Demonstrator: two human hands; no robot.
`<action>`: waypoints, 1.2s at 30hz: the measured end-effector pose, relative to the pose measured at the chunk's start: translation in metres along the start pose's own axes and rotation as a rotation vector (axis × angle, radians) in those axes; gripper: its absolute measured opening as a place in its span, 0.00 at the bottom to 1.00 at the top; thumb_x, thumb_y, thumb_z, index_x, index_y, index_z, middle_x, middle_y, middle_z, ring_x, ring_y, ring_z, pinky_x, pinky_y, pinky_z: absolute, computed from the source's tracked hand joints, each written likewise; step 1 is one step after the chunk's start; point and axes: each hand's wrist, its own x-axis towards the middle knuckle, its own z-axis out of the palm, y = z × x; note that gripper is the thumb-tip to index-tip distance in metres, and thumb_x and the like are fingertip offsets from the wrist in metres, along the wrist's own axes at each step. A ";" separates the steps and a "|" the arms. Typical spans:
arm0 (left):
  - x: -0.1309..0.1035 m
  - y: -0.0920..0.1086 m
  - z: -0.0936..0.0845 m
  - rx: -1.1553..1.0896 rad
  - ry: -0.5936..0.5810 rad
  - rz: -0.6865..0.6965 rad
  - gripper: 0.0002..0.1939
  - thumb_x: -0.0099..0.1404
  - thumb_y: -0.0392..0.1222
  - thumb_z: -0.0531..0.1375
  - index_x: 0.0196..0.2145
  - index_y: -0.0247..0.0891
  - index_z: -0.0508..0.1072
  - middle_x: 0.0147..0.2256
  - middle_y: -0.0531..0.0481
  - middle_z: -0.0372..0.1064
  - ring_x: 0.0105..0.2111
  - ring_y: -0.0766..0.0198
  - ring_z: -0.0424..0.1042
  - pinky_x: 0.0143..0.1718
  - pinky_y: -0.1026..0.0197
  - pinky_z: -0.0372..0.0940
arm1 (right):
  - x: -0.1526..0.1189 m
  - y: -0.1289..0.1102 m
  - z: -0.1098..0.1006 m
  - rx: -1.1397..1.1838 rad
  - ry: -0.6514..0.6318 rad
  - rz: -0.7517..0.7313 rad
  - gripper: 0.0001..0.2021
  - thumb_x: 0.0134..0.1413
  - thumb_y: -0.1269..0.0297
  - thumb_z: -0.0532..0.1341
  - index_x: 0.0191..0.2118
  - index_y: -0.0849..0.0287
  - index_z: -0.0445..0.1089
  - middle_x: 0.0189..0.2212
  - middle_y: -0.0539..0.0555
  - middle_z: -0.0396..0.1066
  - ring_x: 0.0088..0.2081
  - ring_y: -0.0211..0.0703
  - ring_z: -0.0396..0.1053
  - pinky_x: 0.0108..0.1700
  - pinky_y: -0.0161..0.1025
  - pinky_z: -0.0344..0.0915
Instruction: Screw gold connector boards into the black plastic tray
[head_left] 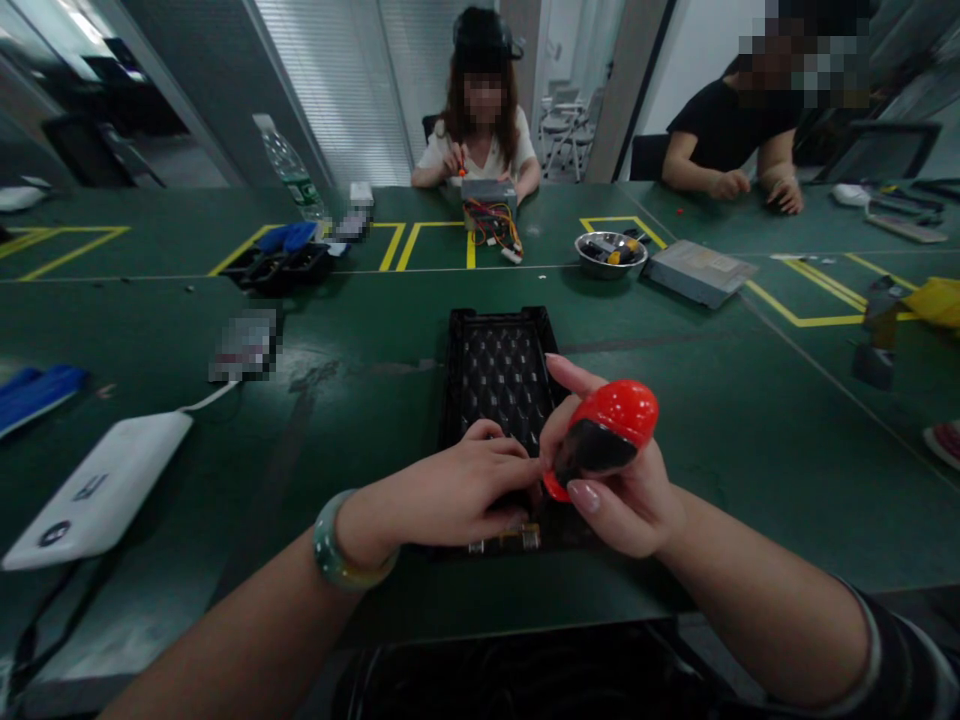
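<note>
My right hand (637,505) is wrapped round the red and black handle of a screwdriver (619,420), its butt end tilted up toward me. The screwdriver's shaft and tip are hidden behind my hands. Beneath both hands lies a black rectangular casing (501,365) with a diamond-patterned inside and small shiny spots in rows. Small metal connectors (530,537) show along its near edge. My left hand (457,490), a bracelet at its wrist, reaches over the casing's near part. Its fingers are bent and close together near the screwdriver's lower end; what they pinch is hidden.
To the left lie a white power bank (105,490) with a cable and a blue glove (41,390). Further off are a black tray (281,265), a water bottle (292,175), a metal bowl of parts (611,265) and a grey metal box (697,272). Two people sit opposite.
</note>
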 end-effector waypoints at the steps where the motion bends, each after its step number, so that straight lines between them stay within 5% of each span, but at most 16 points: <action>1: 0.000 0.000 0.000 -0.003 -0.001 0.002 0.08 0.72 0.41 0.61 0.48 0.41 0.74 0.47 0.49 0.77 0.49 0.57 0.73 0.59 0.50 0.53 | 0.000 0.001 0.000 0.022 -0.011 0.005 0.40 0.58 0.56 0.66 0.72 0.52 0.52 0.42 0.57 0.73 0.37 0.48 0.74 0.45 0.52 0.78; 4: 0.000 -0.001 0.001 -0.005 -0.013 -0.006 0.05 0.73 0.41 0.60 0.43 0.40 0.75 0.43 0.50 0.78 0.47 0.57 0.74 0.58 0.50 0.54 | -0.002 0.003 0.004 0.167 0.009 0.048 0.43 0.54 0.54 0.72 0.71 0.50 0.54 0.39 0.53 0.73 0.35 0.45 0.74 0.42 0.46 0.78; 8: 0.000 -0.002 0.002 0.026 -0.003 -0.001 0.06 0.72 0.41 0.60 0.42 0.40 0.76 0.40 0.50 0.78 0.45 0.56 0.74 0.57 0.50 0.55 | 0.002 0.001 0.007 0.310 0.058 0.094 0.33 0.52 0.66 0.75 0.61 0.48 0.63 0.38 0.49 0.74 0.32 0.37 0.74 0.33 0.34 0.74; 14: -0.001 -0.001 0.001 0.012 0.008 0.005 0.14 0.73 0.43 0.59 0.54 0.42 0.74 0.45 0.47 0.77 0.49 0.55 0.73 0.59 0.50 0.57 | 0.013 -0.003 -0.001 0.102 0.010 -0.085 0.17 0.54 0.64 0.69 0.51 0.56 0.76 0.50 0.58 0.77 0.46 0.47 0.75 0.49 0.46 0.74; 21: 0.000 0.000 0.001 0.015 0.005 0.004 0.10 0.72 0.42 0.60 0.50 0.44 0.76 0.44 0.49 0.78 0.48 0.57 0.74 0.60 0.51 0.55 | 0.007 0.000 0.001 0.077 0.035 -0.044 0.09 0.55 0.67 0.64 0.44 0.57 0.74 0.62 0.62 0.70 0.35 0.41 0.74 0.36 0.43 0.75; 24: 0.001 0.000 0.000 0.031 0.001 0.004 0.10 0.72 0.42 0.60 0.50 0.44 0.76 0.44 0.49 0.78 0.48 0.57 0.74 0.59 0.51 0.55 | 0.009 -0.006 0.003 0.115 0.014 -0.001 0.10 0.52 0.70 0.63 0.42 0.56 0.71 0.54 0.60 0.73 0.35 0.42 0.73 0.35 0.42 0.75; 30: 0.001 0.000 0.001 0.034 -0.004 -0.007 0.08 0.72 0.43 0.61 0.47 0.41 0.76 0.43 0.49 0.78 0.48 0.57 0.74 0.58 0.51 0.54 | 0.007 -0.007 0.005 0.216 -0.051 0.083 0.32 0.41 0.80 0.63 0.53 0.52 0.59 0.37 0.49 0.65 0.31 0.36 0.65 0.29 0.32 0.66; 33: 0.000 -0.002 0.002 0.010 -0.003 0.005 0.08 0.73 0.44 0.60 0.45 0.40 0.76 0.43 0.50 0.78 0.46 0.58 0.74 0.59 0.51 0.53 | 0.007 -0.001 0.002 0.233 -0.071 0.079 0.27 0.46 0.78 0.67 0.51 0.52 0.60 0.35 0.48 0.66 0.32 0.37 0.67 0.31 0.34 0.69; 36: 0.000 -0.002 0.001 0.004 -0.012 0.001 0.10 0.74 0.44 0.60 0.49 0.41 0.75 0.45 0.49 0.78 0.48 0.56 0.74 0.57 0.50 0.53 | 0.012 0.003 -0.001 0.201 -0.057 -0.040 0.19 0.49 0.65 0.74 0.46 0.56 0.70 0.36 0.51 0.71 0.37 0.41 0.71 0.38 0.39 0.73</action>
